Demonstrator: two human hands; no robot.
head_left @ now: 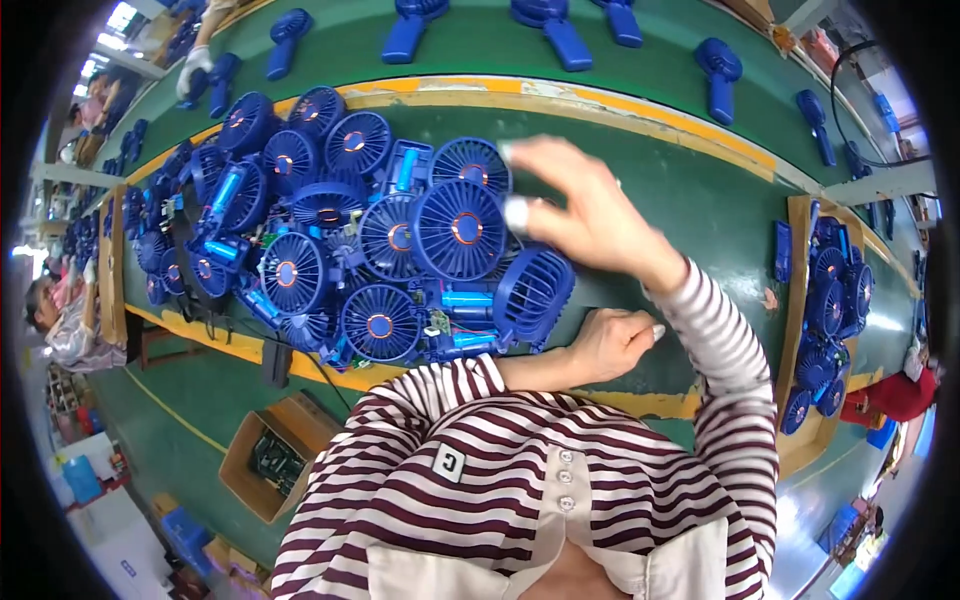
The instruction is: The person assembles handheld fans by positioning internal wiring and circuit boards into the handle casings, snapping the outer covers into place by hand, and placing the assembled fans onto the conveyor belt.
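Observation:
My right hand reaches in from the right, slightly blurred, thumb and fingers apart. Its fingertips are at the right side of a round blue fan head on top of the pile; whether they press on it I cannot tell. My left hand rests closed near the bench's front edge, my left forearm lying across in front of the pile; nothing shows in its fingers. Beside it stands a tilted blue fan cage. Opened fan handles with light-blue cylindrical cells and small circuit boards lie among the heaped fans.
Beyond a yellow-edged rail, blue handheld fans lie spaced along a green belt. A gloved hand of another person is over it at far left. At right stands a cardboard tray of fans; a carton sits on the floor, lower left.

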